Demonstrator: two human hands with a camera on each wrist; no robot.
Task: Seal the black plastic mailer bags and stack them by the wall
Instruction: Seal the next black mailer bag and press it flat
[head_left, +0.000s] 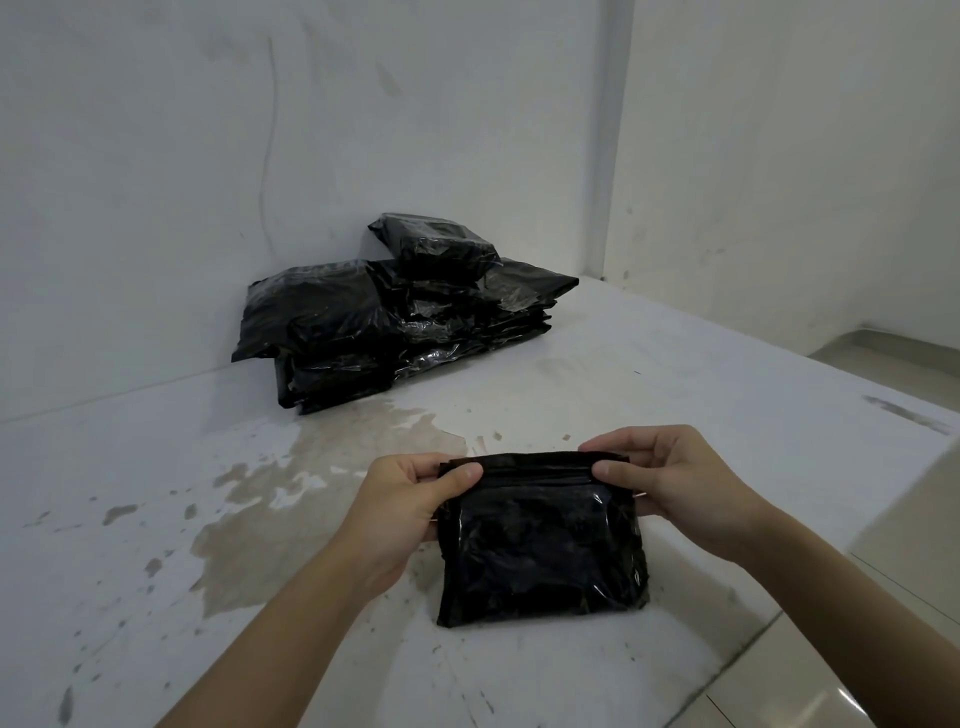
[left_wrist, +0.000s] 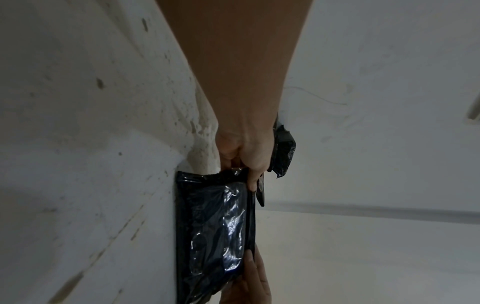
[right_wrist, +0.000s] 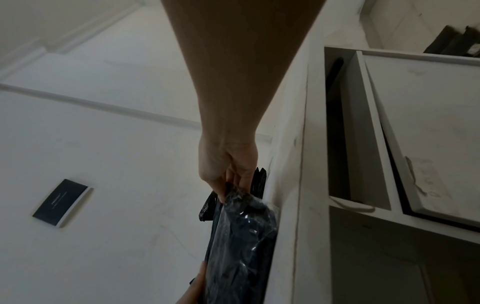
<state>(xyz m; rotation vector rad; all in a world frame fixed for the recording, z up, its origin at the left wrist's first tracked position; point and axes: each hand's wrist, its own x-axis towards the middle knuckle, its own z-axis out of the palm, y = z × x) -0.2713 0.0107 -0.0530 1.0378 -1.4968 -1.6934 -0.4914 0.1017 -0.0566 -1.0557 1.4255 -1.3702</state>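
Note:
A small black plastic mailer bag (head_left: 540, 545) lies on the white surface in front of me, its flap end pointing toward the wall. My left hand (head_left: 415, 493) pinches the flap's left corner and my right hand (head_left: 670, 478) pinches its right corner, thumbs on top. In the left wrist view the same mailer bag (left_wrist: 213, 230) shows glossy under the left hand (left_wrist: 246, 162). The right wrist view shows the right hand (right_wrist: 231, 179) gripping the bag (right_wrist: 239, 242) at its end. A pile of black mailer bags (head_left: 395, 312) sits against the wall (head_left: 260, 130).
The white surface (head_left: 675, 395) is stained and worn in its middle; its right edge drops to a tiled floor (head_left: 883, 597). The right wrist view shows white cabinet shelving (right_wrist: 415, 123) and a dark card (right_wrist: 61, 202) on a white surface.

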